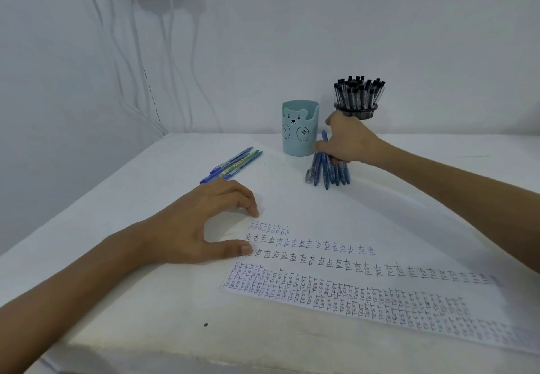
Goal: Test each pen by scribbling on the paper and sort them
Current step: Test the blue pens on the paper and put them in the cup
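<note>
A white sheet of paper (336, 221) covered in rows of the word "test" lies across the table. My left hand (198, 224) rests on its left edge, fingertips and thumb pressing the sheet down. My right hand (347, 140) reaches to the back and its curled fingers close on a bunch of blue pens (330, 172) lying on the table. Three more pens (233, 164) lie side by side to the left. A black mesh holder (356, 109) full of black-capped pens stands behind my right hand.
A light blue cup with a bear face (299, 131) stands just left of my right hand. White cables (137, 66) hang down the wall at the back left. The table's front edge (175, 356) runs along the bottom.
</note>
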